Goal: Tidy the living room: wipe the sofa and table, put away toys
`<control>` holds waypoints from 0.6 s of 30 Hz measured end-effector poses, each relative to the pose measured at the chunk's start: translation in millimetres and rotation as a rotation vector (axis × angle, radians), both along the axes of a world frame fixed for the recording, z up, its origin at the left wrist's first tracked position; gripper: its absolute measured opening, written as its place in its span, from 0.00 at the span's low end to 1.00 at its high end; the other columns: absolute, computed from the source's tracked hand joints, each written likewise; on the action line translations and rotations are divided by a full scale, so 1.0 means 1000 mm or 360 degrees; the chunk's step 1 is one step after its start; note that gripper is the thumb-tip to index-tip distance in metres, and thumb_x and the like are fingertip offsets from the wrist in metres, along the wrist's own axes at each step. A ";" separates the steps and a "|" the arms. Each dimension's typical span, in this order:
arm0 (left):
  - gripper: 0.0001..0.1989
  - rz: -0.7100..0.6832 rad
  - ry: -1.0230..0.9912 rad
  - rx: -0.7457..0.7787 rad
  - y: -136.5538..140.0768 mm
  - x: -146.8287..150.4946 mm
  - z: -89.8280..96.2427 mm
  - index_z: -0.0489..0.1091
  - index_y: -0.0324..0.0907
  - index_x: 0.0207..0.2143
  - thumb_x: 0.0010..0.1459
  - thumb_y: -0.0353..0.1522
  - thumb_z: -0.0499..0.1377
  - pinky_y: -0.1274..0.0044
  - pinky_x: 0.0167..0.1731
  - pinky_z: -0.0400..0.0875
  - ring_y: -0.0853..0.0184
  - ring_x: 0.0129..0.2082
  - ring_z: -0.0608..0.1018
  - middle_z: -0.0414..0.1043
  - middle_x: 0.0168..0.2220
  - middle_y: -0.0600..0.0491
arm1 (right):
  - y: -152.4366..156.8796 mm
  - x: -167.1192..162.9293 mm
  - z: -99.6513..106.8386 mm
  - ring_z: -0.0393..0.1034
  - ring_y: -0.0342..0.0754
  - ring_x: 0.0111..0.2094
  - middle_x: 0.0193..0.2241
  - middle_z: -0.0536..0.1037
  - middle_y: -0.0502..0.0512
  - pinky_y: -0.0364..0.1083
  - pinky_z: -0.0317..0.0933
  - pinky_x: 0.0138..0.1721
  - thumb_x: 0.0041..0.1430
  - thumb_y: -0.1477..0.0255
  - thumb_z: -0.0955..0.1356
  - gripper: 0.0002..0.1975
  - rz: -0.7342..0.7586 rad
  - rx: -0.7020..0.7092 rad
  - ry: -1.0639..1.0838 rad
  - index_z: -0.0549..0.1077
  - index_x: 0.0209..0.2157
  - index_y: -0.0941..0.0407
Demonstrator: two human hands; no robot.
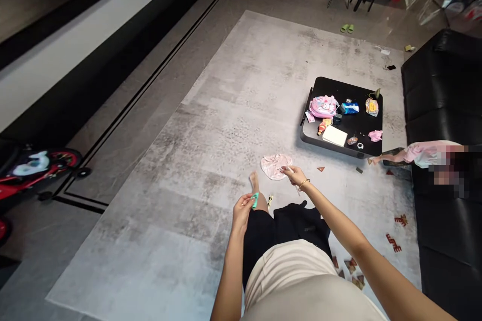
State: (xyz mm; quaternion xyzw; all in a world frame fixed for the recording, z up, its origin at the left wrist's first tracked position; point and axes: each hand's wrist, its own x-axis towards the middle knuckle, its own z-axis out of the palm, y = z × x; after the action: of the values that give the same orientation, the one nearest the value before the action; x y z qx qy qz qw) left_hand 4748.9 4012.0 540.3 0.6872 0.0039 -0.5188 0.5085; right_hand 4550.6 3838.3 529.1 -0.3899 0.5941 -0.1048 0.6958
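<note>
My left hand point(242, 210) is closed, its fingertips pinching a small green piece point(255, 200) over my bent leg. What the green piece is cannot be told. My right hand point(295, 175), with a bracelet at the wrist, is also pinched. A small whitish bit shows at its fingertips, too small to name. Behind that hand lies a pale pink crumpled cloth point(271, 165) on the rug, beside my foot point(254, 180). A small yellow-and-black item point(270, 201) is by my leg, partly hidden.
A low black table point(359, 125) ahead right holds a pink bag point(324, 107), a white pad point(335, 136) and other items. Brown pieces point(393, 242) lie scattered on the rug point(181, 160). Another person point(433, 153) leans by the black sofa point(440, 110). A red toy motorbike point(22, 175) stands left.
</note>
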 end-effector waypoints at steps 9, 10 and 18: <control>0.23 -0.0811 -0.0187 0.0117 -0.360 0.141 -0.058 0.74 0.39 0.30 0.30 0.38 0.75 0.78 0.31 0.69 0.69 0.28 0.76 0.74 0.26 0.54 | -0.210 0.025 -0.105 0.46 0.37 0.13 0.13 0.54 0.37 0.38 0.42 0.15 0.55 0.63 0.69 0.23 -0.0677 0.0178 0.0377 0.74 0.48 0.63; 0.23 -0.0919 -0.0188 0.0108 -0.412 0.142 -0.064 0.74 0.39 0.30 0.30 0.38 0.75 0.78 0.31 0.69 0.69 0.28 0.76 0.75 0.27 0.53 | -0.225 0.024 -0.114 0.47 0.37 0.13 0.13 0.55 0.38 0.38 0.43 0.15 0.55 0.63 0.68 0.23 -0.0748 0.0197 0.0400 0.73 0.49 0.62; 0.24 -0.1547 -0.0140 0.0088 -0.738 0.066 -0.153 0.71 0.40 0.34 0.37 0.41 0.74 0.75 0.28 0.73 0.69 0.22 0.76 0.73 0.25 0.56 | -0.395 0.019 -0.215 0.59 0.40 0.17 0.20 0.69 0.45 0.40 0.58 0.22 0.56 0.64 0.67 0.24 -0.1016 0.0232 0.0522 0.73 0.52 0.61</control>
State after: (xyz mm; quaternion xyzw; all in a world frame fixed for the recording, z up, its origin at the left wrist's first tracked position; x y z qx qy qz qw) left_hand 4815.1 3274.0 387.6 0.6440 -0.3251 -0.6663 0.1889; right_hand 4569.7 3443.2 313.6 -0.1458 0.7954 -0.2101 0.5495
